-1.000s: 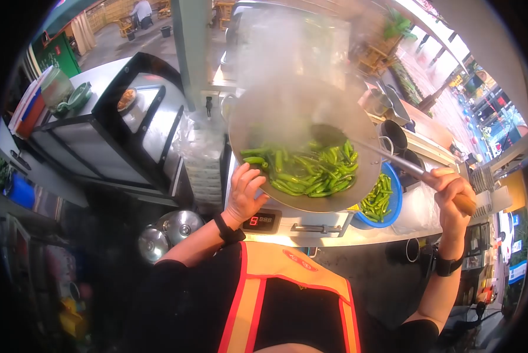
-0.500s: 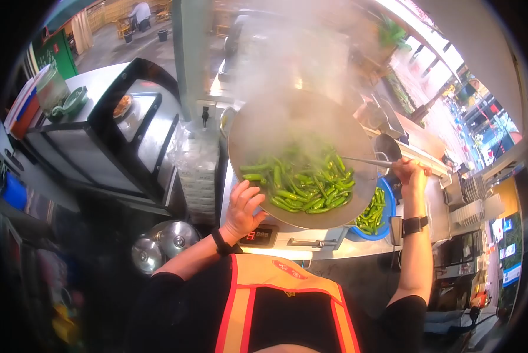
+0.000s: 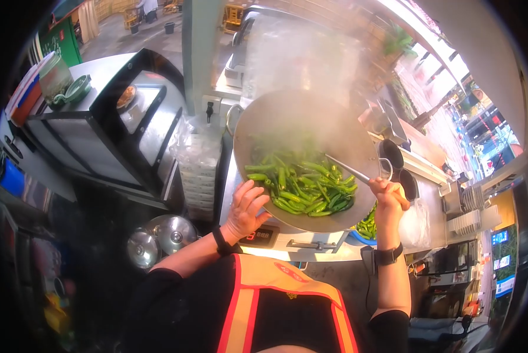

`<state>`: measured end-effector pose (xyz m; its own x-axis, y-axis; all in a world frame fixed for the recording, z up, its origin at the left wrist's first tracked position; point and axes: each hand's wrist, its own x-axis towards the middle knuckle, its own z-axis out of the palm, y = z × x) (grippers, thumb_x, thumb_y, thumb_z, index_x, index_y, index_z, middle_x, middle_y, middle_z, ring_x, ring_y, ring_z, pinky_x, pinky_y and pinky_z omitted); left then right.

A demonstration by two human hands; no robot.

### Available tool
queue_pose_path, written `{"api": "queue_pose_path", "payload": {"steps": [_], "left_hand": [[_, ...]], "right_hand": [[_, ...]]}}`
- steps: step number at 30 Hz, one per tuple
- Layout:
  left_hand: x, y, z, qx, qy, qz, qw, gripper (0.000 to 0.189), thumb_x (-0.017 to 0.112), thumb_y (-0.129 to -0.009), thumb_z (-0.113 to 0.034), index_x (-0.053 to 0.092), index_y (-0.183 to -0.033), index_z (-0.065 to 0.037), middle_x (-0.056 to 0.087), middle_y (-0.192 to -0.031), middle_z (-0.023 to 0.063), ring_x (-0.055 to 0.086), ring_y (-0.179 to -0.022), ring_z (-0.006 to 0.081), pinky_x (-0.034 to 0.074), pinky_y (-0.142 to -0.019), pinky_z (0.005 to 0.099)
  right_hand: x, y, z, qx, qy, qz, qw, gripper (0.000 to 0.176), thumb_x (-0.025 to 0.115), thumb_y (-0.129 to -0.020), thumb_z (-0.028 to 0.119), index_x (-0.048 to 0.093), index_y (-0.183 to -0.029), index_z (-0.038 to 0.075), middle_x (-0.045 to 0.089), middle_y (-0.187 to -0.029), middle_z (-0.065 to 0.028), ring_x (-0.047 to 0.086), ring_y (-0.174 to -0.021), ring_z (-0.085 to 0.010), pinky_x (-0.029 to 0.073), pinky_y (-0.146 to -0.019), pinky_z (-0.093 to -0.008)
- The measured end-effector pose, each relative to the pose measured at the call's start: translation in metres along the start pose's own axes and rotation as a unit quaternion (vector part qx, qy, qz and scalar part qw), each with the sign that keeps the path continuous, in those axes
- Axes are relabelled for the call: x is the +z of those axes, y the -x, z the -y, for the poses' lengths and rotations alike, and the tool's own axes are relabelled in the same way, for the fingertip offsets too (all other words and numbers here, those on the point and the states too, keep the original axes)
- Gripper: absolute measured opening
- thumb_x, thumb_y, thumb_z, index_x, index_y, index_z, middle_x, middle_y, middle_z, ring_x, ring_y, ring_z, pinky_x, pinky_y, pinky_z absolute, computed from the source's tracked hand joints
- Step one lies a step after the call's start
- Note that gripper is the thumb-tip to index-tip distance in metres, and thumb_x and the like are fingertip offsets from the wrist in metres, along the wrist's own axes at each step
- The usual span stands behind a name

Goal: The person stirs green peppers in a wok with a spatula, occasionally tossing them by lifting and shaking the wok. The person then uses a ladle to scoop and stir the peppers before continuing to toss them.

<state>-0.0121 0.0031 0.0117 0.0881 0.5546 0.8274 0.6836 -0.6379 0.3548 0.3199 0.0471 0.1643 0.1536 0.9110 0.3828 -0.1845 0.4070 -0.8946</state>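
Note:
A large steaming wok holds many green peppers gathered low in its bowl. My right hand is wrapped round the handle of a long metal cooking utensil, which crosses the wok's right rim. Its head is hidden among the peppers and steam. At the lower left rim of the wok is my left hand, with fingers apart and their tips right at the edge. Behind my right hand, a blue basin with more green peppers is partly covered.
A control panel with a red digit display sits under the wok's front. Left stand stacked containers in plastic and a dark-framed steel counter. Metal pots are low on the left; dark pans stand right of the wok.
My right hand has moved left and down towards the wok, and the utensil's handle slants more steeply. The blue basin is now more hidden. My left hand stays at the rim.

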Motion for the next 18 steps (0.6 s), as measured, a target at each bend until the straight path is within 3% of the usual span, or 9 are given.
{"api": "queue_pose_path", "payload": {"steps": [2, 4, 6, 9, 10, 12, 18], "left_hand": [[-0.001, -0.001, -0.001, -0.003, -0.001, -0.003, 1.000, 0.038, 0.071, -0.080, -0.030, 0.060, -0.110, -0.009, 0.054, -0.121, 0.0108, 0.043, -0.125, 0.0363, 0.036, -0.106, 0.0517], [-0.002, -0.001, -0.001, -0.002, 0.000, -0.004, 1.000, 0.038, 0.070, -0.080, -0.030, 0.060, -0.110, -0.009, 0.054, -0.121, 0.0109, 0.043, -0.125, 0.0365, 0.036, -0.106, 0.0517], [-0.001, -0.002, -0.002, -0.002, 0.001, -0.005, 1.000, 0.038, 0.070, -0.080, -0.030, 0.060, -0.111, -0.009, 0.054, -0.121, 0.0109, 0.043, -0.125, 0.0367, 0.036, -0.106, 0.0516], [-0.001, -0.003, -0.002, 0.001, 0.001, -0.005, 1.000, 0.039, 0.070, -0.081, -0.031, 0.060, -0.111, -0.009, 0.054, -0.121, 0.0110, 0.043, -0.125, 0.0367, 0.035, -0.106, 0.0517], [-0.001, -0.003, -0.002, 0.000, -0.003, -0.007, 1.000, 0.039, 0.069, -0.081, -0.031, 0.059, -0.111, -0.009, 0.054, -0.121, 0.0110, 0.043, -0.124, 0.0366, 0.035, -0.106, 0.0519], [-0.001, -0.003, -0.003, 0.001, -0.006, -0.008, 1.000, 0.039, 0.069, -0.081, -0.032, 0.059, -0.111, -0.009, 0.054, -0.120, 0.0109, 0.044, -0.124, 0.0366, 0.035, -0.107, 0.0520], [-0.003, -0.006, -0.005, 0.001, -0.004, -0.010, 1.000, 0.038, 0.070, -0.080, -0.030, 0.060, -0.110, -0.009, 0.054, -0.120, 0.0109, 0.044, -0.124, 0.0365, 0.035, -0.106, 0.0522]], "right_hand": [[0.009, 0.017, 0.014, -0.022, 0.030, 0.013, 0.999, 0.014, 0.053, -0.064, -0.006, 0.051, -0.073, 0.005, 0.059, -0.087, -0.0119, 0.057, -0.100, -0.0283, 0.041, -0.102, -0.0472], [0.011, 0.033, 0.025, -0.103, 0.112, 0.096, 0.984, 0.014, 0.053, -0.065, -0.007, 0.052, -0.073, 0.005, 0.060, -0.085, -0.0111, 0.057, -0.098, -0.0279, 0.040, -0.103, -0.0456], [0.019, 0.049, 0.042, -0.113, 0.129, 0.104, 0.980, 0.014, 0.055, -0.066, -0.007, 0.053, -0.072, 0.005, 0.061, -0.083, -0.0105, 0.058, -0.097, -0.0275, 0.044, -0.099, -0.0439], [0.035, 0.068, 0.070, -0.220, 0.269, 0.194, 0.918, 0.015, 0.060, -0.066, -0.007, 0.052, -0.066, 0.006, 0.064, -0.078, -0.0093, 0.062, -0.090, -0.0279, 0.053, -0.082, -0.0380], [0.042, 0.075, 0.077, -0.219, 0.269, 0.192, 0.918, 0.015, 0.060, -0.066, -0.007, 0.052, -0.066, 0.006, 0.064, -0.078, -0.0093, 0.062, -0.090, -0.0279, 0.053, -0.082, -0.0380], [0.055, 0.088, 0.091, -0.291, 0.367, 0.249, 0.848, 0.018, 0.060, -0.063, -0.009, 0.052, -0.065, 0.008, 0.065, -0.075, -0.0075, 0.065, -0.084, -0.0292, 0.054, -0.080, -0.0377], [0.059, 0.121, 0.119, -0.295, 0.401, 0.262, 0.827, 0.022, 0.063, -0.064, -0.009, 0.052, -0.064, 0.011, 0.066, -0.073, -0.0025, 0.066, -0.081, -0.0273, 0.056, -0.074, -0.0347]]}}
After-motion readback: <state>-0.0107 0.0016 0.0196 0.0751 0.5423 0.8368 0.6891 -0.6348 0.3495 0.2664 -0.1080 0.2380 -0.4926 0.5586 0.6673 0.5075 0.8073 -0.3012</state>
